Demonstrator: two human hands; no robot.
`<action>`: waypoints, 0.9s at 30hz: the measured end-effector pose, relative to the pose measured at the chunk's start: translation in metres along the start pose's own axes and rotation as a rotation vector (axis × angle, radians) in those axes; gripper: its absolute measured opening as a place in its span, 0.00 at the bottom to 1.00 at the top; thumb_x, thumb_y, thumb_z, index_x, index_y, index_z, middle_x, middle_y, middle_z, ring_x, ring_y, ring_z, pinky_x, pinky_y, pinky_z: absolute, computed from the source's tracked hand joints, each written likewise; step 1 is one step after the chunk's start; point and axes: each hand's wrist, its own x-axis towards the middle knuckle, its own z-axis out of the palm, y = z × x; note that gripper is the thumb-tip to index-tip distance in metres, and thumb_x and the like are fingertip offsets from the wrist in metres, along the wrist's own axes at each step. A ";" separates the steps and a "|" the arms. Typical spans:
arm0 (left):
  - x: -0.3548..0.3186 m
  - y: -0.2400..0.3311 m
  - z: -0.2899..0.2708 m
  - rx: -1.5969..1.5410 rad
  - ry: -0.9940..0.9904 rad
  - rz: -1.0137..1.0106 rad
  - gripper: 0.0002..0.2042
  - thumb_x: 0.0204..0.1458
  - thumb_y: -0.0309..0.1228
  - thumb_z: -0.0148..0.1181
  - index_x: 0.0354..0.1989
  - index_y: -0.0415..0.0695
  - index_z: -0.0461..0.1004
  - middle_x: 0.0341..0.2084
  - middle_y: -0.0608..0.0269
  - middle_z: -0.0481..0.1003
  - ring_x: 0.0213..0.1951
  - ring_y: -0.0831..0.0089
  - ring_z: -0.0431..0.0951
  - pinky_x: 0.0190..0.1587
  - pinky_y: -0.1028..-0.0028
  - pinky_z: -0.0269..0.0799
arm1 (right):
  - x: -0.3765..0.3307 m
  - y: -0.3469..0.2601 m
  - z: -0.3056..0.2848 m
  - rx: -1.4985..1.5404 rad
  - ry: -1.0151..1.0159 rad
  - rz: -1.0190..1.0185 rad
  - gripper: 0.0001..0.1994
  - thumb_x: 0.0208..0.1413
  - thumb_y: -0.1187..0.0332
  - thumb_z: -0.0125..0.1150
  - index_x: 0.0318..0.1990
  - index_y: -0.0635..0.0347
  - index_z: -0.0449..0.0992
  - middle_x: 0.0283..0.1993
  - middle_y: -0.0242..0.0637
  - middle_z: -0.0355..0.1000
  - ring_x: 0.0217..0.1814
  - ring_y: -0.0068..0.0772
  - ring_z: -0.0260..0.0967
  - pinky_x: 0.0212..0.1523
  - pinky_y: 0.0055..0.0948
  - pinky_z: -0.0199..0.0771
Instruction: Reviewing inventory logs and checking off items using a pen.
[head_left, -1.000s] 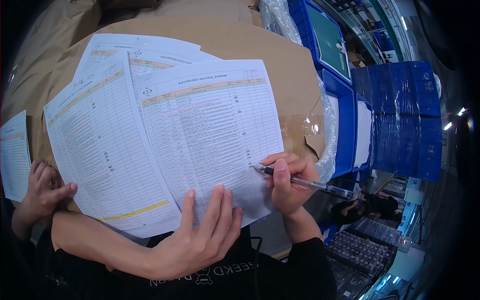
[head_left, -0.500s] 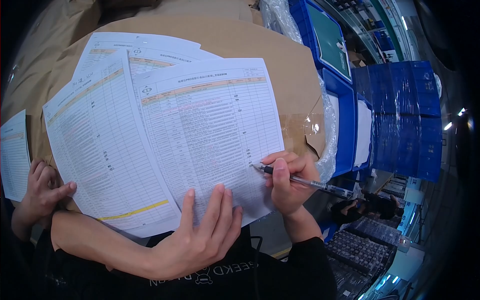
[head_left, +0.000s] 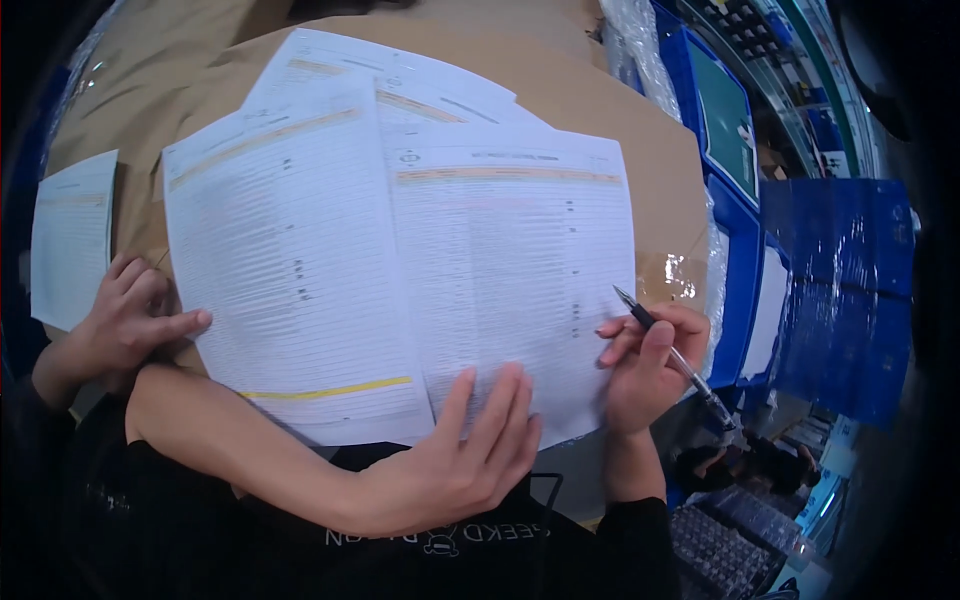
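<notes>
My left hand [head_left: 465, 455] lies flat with fingers spread on the lower edge of a printed table sheet [head_left: 500, 250]. A pen [head_left: 670, 345] with a black grip and clear barrel is held in my right hand [head_left: 650, 375], beside that sheet's right edge. The pen's tip points up and left; whether it touches paper is unclear. Small dark handwritten marks run down a column on the sheet. Left of it lies another printed sheet [head_left: 290, 230] with a yellow highlighted line near its bottom. More sheets [head_left: 440, 90] show partly behind both.
Another person's hand [head_left: 130, 315] rests at the left sheet's edge. A further paper [head_left: 75, 240] lies beyond it. Brown wrapping paper [head_left: 665, 160] covers the surface. Blue bins [head_left: 735, 270] and wrapped blue crates [head_left: 840, 290] stand at right, with people [head_left: 750, 465] farther off.
My right hand has drawn the pen away from the marked column to the sheet's right edge. My left hand stays on the sheet. The whole view has shifted.
</notes>
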 end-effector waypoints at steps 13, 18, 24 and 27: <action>-0.002 0.007 0.010 -0.357 0.289 0.574 0.17 0.61 0.38 0.56 0.49 0.36 0.77 0.42 0.54 0.80 0.44 0.64 0.80 0.43 0.67 0.76 | -0.001 0.003 0.000 0.038 0.002 -0.005 0.15 0.75 0.58 0.47 0.51 0.63 0.67 0.28 0.33 0.67 0.21 0.19 0.64 0.35 0.28 0.77; -0.004 0.003 -0.007 -0.262 0.315 0.509 0.12 0.62 0.35 0.58 0.42 0.37 0.76 0.34 0.59 0.77 0.32 0.72 0.75 0.31 0.74 0.66 | 0.001 0.003 0.001 0.033 0.021 0.011 0.14 0.76 0.61 0.45 0.51 0.64 0.70 0.32 0.34 0.67 0.23 0.18 0.63 0.36 0.23 0.72; 0.021 0.026 -0.019 -0.298 0.407 0.470 0.14 0.60 0.33 0.59 0.25 0.38 0.73 0.23 0.64 0.70 0.21 0.75 0.68 0.23 0.75 0.56 | 0.003 0.000 -0.004 0.074 -0.015 0.029 0.16 0.76 0.61 0.44 0.52 0.66 0.71 0.33 0.35 0.68 0.24 0.18 0.63 0.35 0.22 0.71; 0.037 0.049 -0.023 -0.413 0.352 0.426 0.13 0.61 0.32 0.60 0.27 0.35 0.75 0.24 0.60 0.72 0.22 0.73 0.71 0.23 0.75 0.58 | 0.003 -0.001 -0.005 0.105 -0.029 0.043 0.17 0.76 0.60 0.44 0.53 0.66 0.72 0.35 0.36 0.69 0.24 0.18 0.64 0.34 0.21 0.71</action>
